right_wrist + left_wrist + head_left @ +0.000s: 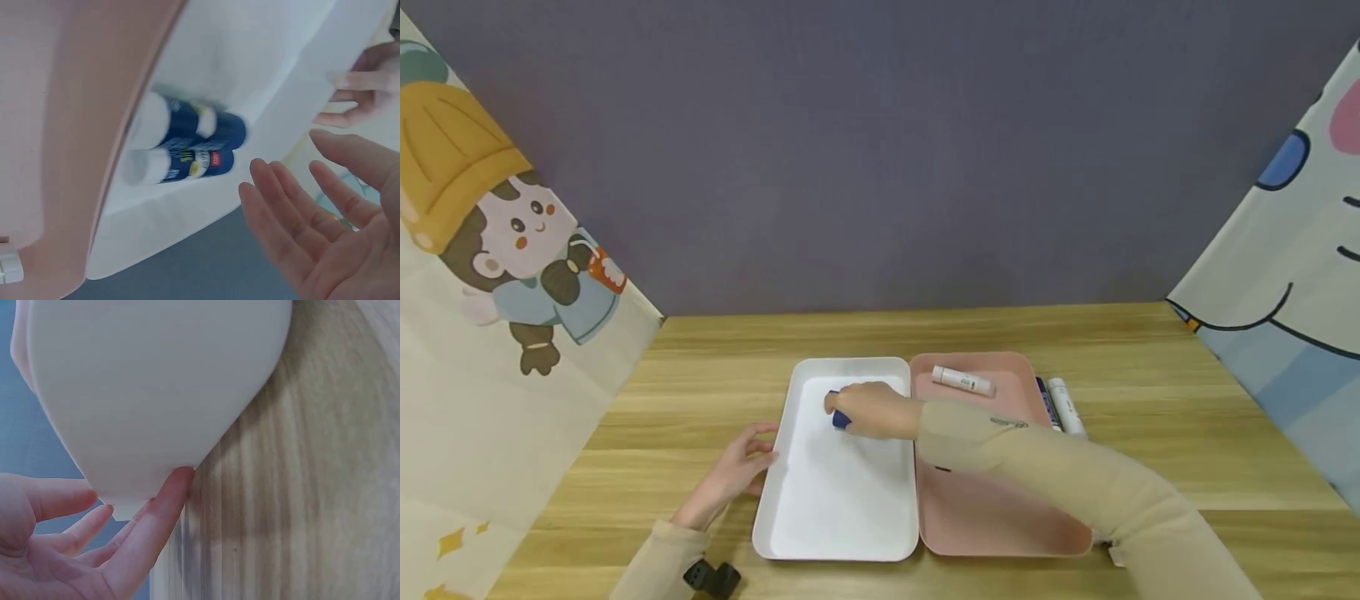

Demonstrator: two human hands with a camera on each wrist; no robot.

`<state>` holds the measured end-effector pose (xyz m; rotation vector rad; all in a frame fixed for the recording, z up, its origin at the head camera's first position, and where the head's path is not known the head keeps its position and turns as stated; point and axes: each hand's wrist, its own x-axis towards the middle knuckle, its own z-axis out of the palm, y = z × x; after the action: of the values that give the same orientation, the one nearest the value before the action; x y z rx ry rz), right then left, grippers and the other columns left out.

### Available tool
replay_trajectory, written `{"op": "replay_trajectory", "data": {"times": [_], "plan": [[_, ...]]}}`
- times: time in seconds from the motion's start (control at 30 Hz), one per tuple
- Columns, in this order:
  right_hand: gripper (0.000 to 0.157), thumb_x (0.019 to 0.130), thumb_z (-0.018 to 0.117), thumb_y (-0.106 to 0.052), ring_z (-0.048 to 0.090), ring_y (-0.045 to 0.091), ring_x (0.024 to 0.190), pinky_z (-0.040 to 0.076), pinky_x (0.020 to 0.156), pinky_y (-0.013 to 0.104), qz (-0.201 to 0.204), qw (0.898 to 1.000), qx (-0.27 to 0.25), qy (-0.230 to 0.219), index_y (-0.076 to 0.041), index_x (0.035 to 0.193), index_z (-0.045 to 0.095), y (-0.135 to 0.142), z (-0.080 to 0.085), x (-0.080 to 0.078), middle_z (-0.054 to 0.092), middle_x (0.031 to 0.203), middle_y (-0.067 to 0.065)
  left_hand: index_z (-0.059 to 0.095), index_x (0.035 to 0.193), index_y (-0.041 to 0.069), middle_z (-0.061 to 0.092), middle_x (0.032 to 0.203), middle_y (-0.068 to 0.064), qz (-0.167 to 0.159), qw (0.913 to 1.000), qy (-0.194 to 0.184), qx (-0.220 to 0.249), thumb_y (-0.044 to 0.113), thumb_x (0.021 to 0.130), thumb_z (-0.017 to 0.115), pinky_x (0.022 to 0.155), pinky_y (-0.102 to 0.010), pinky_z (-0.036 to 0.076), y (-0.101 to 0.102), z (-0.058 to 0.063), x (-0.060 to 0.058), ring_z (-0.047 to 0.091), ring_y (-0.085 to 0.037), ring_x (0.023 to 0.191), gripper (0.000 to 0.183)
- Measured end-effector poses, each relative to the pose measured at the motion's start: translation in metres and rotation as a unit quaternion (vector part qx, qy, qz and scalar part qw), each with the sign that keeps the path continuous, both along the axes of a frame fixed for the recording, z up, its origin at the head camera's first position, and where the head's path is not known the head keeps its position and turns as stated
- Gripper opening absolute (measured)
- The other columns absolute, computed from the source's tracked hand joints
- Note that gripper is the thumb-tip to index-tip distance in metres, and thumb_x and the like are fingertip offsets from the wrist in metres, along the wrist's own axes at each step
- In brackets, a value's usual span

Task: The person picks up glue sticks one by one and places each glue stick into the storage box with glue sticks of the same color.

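Two dark blue glue sticks with white ends lie side by side in the white tray (842,517). In the right wrist view, the nearer glue stick (194,164) shows its label, and the other glue stick (190,125) is blurred. My right hand (874,408) is over the tray's upper part, partly covering them from the head camera. The right wrist view has its fingers (294,215) spread, apart from the sticks. My left hand (739,462) touches the tray's left side, its fingertips against the rim and outer wall.
A pink tray (1000,521) adjoins the white one on the right, holding a white tube (962,381). Another white tube (1066,407) and a blue stick (1048,403) lie on the wooden table (715,350) beyond its right side. A grey wall (880,167) stands behind.
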<state>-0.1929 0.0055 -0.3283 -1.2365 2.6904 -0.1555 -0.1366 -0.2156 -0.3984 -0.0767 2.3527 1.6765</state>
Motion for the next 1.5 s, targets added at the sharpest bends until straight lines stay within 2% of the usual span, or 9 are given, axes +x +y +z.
{"op": "replay_trajectory", "data": {"times": [0.3,0.5,0.63,0.77,0.97,1.1,1.23,1.3,1.5], "plan": [[0.029,0.082,0.061,-0.014,0.058,0.014,0.087,0.049,0.069,0.027,-0.01,0.999,-0.045,0.008,-0.015,0.111,0.058,0.02,0.012,0.008,0.062,0.1,0.003,0.036,0.127,-0.002,0.048,0.109,-0.027,-0.005,1.0,0.003,0.005,-0.003,0.087,0.046,0.056,-0.039,0.054,0.0,-0.001,0.001,0.058,-0.023,0.077,0.041],[0.032,0.082,0.062,-0.013,0.059,0.018,0.091,0.049,0.066,0.022,-0.028,0.995,-0.092,-0.022,-0.01,0.114,0.057,0.041,0.019,0.01,0.061,0.106,0.007,0.038,0.127,0.001,0.049,0.11,-0.025,0.002,1.0,0.001,-0.009,-0.001,0.087,0.048,0.056,-0.038,0.054,-0.001,0.0,0.002,0.058,-0.023,0.078,0.041],[0.032,0.081,0.063,-0.012,0.059,0.015,0.079,0.046,0.059,0.02,-0.059,0.991,-0.117,-0.04,-0.01,0.113,0.056,0.056,0.023,0.011,0.061,0.102,0.005,0.038,0.127,0.001,0.048,0.111,-0.026,0.003,0.9999,-0.002,-0.011,0.0,0.087,0.048,0.056,-0.038,0.054,-0.001,-0.001,0.001,0.058,-0.023,0.079,0.041],[0.031,0.08,0.063,-0.007,0.055,0.01,0.072,0.046,0.06,0.021,-0.072,0.988,-0.135,-0.037,-0.01,0.11,0.057,0.072,0.022,0.01,0.059,0.096,0.0,0.037,0.127,0.001,0.049,0.111,-0.025,0.002,0.9999,-0.004,-0.011,-0.001,0.087,0.047,0.057,-0.038,0.054,-0.001,-0.002,0.0,0.058,-0.023,0.078,0.041],[0.031,0.081,0.054,-0.001,0.056,0.012,0.077,0.047,0.064,0.022,-0.086,0.982,-0.158,-0.061,-0.007,0.111,0.057,0.093,0.018,0.006,0.057,0.099,0.004,0.037,0.127,0.0,0.049,0.109,-0.025,0.001,1.0,-0.004,-0.007,-0.001,0.087,0.047,0.057,-0.038,0.054,0.0,0.0,-0.001,0.058,-0.022,0.078,0.041],[0.031,0.079,0.054,0.0,0.056,0.014,0.078,0.047,0.064,0.024,-0.091,0.979,-0.174,-0.049,-0.009,0.109,0.057,0.108,0.016,0.006,0.059,0.096,0.004,0.037,0.127,0.0,0.049,0.109,-0.025,0.001,1.0,-0.003,-0.008,-0.001,0.087,0.047,0.056,-0.038,0.054,0.001,0.001,-0.001,0.058,-0.022,0.078,0.041],[0.031,0.08,0.059,-0.002,0.057,0.015,0.078,0.047,0.062,0.022,-0.101,0.977,-0.183,-0.037,-0.01,0.109,0.058,0.126,0.015,-0.003,0.06,0.094,0.003,0.038,0.127,0.0,0.049,0.109,-0.025,0.009,0.9999,-0.002,-0.01,-0.001,0.088,0.047,0.056,-0.038,0.054,0.006,0.002,-0.005,0.058,-0.022,0.077,0.041],[0.031,0.079,0.061,-0.002,0.058,0.015,0.078,0.048,0.062,0.022,-0.098,0.976,-0.19,-0.034,-0.007,0.109,0.058,0.136,0.014,-0.007,0.06,0.093,0.004,0.038,0.127,0.0,0.05,0.109,-0.024,0.012,0.9999,-0.003,-0.009,-0.001,0.088,0.047,0.056,-0.038,0.054,0.009,0.002,-0.007,0.058,-0.022,0.077,0.04],[0.038,0.078,0.064,-0.003,0.057,0.011,0.073,0.049,0.062,0.022,-0.101,0.977,-0.187,0.001,-0.007,0.115,0.057,0.164,0.012,-0.021,0.06,0.09,0.003,0.037,0.127,0.0,0.049,0.109,-0.024,0.018,0.9998,-0.007,-0.001,-0.001,0.088,0.046,0.057,-0.038,0.054,0.016,0.003,-0.012,0.058,-0.022,0.078,0.04]]}}
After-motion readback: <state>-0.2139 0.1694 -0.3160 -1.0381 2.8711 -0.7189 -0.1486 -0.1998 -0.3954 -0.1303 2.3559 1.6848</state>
